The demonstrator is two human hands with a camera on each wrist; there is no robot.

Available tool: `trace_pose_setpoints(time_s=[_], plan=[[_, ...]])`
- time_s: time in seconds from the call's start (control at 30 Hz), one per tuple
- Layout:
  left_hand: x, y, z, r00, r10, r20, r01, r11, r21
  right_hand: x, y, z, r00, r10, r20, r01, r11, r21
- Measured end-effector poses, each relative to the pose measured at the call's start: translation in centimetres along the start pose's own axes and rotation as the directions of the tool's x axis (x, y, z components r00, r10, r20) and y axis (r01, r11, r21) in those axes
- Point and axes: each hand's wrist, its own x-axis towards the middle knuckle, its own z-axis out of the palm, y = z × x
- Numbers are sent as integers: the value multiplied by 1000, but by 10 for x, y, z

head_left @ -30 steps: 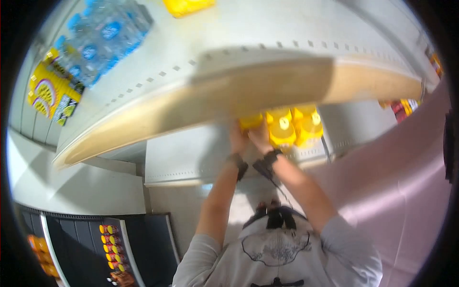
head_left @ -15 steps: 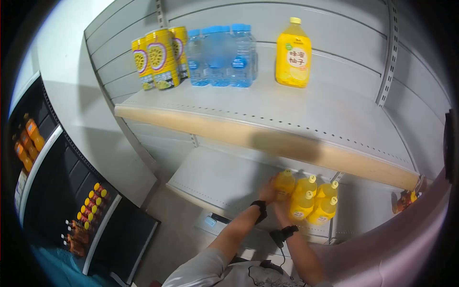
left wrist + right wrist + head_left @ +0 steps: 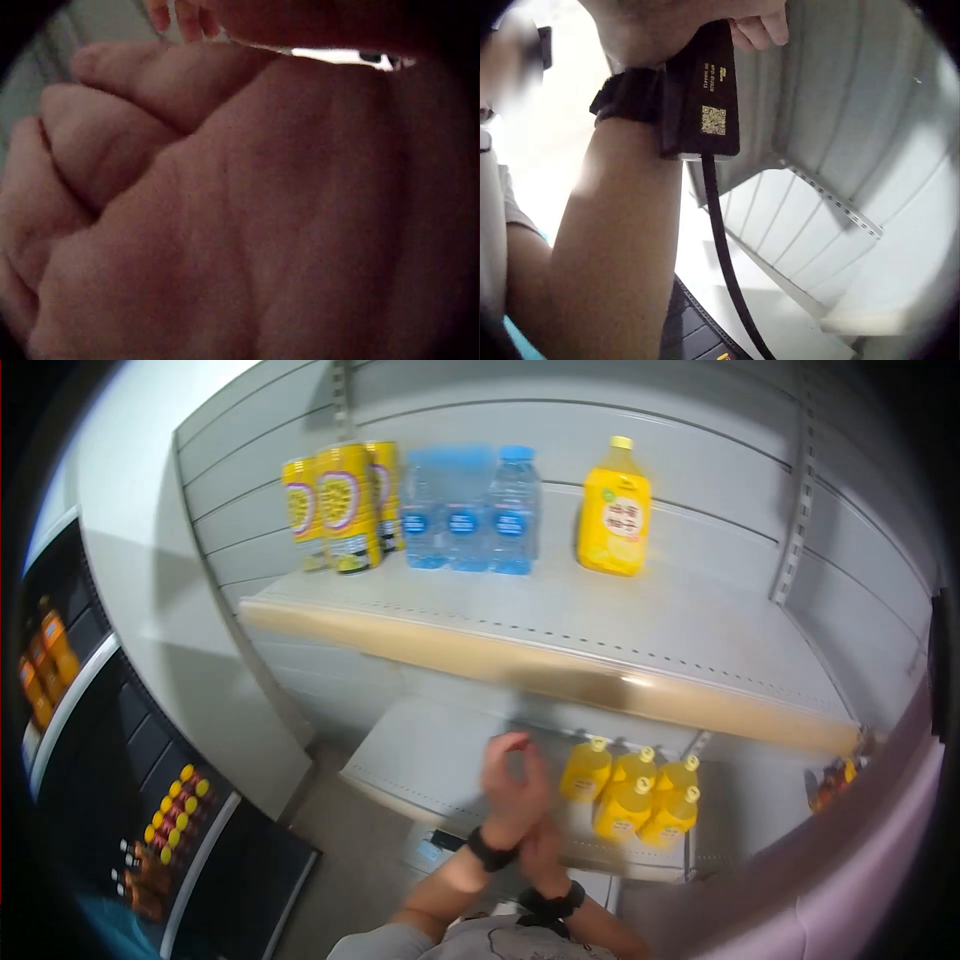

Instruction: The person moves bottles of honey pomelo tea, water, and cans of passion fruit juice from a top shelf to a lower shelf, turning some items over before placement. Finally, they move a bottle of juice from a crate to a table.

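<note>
Hand, left point(image 3: 515, 785): loosely bent, empty; hand, right point(image 3: 541, 852): just beside, its hold we cannot tell; yellow bottles point(image 3: 586, 772): five, upright, lower shelf point(image 3: 425, 745); step, we judge: shelf arranging, paused; next move calls for parted hands

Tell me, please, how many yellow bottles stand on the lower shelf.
5: left bottle, back middle bottle, back right bottle, front middle bottle, front right bottle; none seems hidden.

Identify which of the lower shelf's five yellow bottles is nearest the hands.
The leftmost bottle, with none in front of it; the other four bottles stand to its right, two behind two.
</note>
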Motion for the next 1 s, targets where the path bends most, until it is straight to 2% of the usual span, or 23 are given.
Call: trace_pose_setpoints(time_s=[0.07,0.13,0.17,0.23,0.3,0.33,0.37,0.43,0.5,0.53,0.6,0.67,0.7,0.77,0.83,0.93,1.0], plan=[[21,25,-19,987,148,63,-142,987,-80,17,-41,-4,989,-146,-35,146,989,24],[49,60,-37,927,347,143,-324,932,-163,35,-86,-11,950,-304,-69,303,953,-24],[52,67,-35,913,403,61,-355,861,-365,41,-100,-13,930,-361,-64,355,931,-81],[65,89,-31,860,503,-81,-449,674,-586,49,-123,-18,889,-458,-14,446,872,-200],[83,114,-49,857,515,12,-388,660,-644,54,-136,-24,832,-548,85,547,788,-283],[83,119,-54,880,471,52,-324,678,-660,57,-139,-27,790,-596,145,609,734,-301],[84,124,-59,900,425,92,-259,693,-673,57,-142,-28,780,-610,136,618,721,-314],[83,143,-51,935,355,-18,-265,663,-700,55,-147,-25,760,-642,105,637,703,-316],[85,157,-43,949,294,-109,-280,637,-718,55,-140,-19,804,-545,238,592,696,-406],[86,156,-43,943,310,-124,-299,618,-727,53,-140,-15,826,-485,287,563,693,-450],[89,148,-43,913,387,-131,-348,568,-746,59,-146,-15,832,-520,193,554,762,-335],[98,121,-57,835,547,49,-312,546,-778,64,-152,-17,828,-545,132,558,779,-286],[108,95,-75,750,622,225,-238,572,-785,64,-155,-19,829,-545,124,555,777,-298],[110,90,-86,692,604,395,-77,606,-792,64,-156,-21,832,-538,133,550,771,-320],[101,94,-79,719,547,430,-43,651,-758,59,-151,-21,831,-531,166,553,760,-341],[93,108,-60,835,469,287,-166,712,-682,58,-155,-23,844,-518,139,531,772,-349],[100,118,-49,891,419,178,-225,746,-627,65,-165,-32,876,-455,158,481,818,-316]])
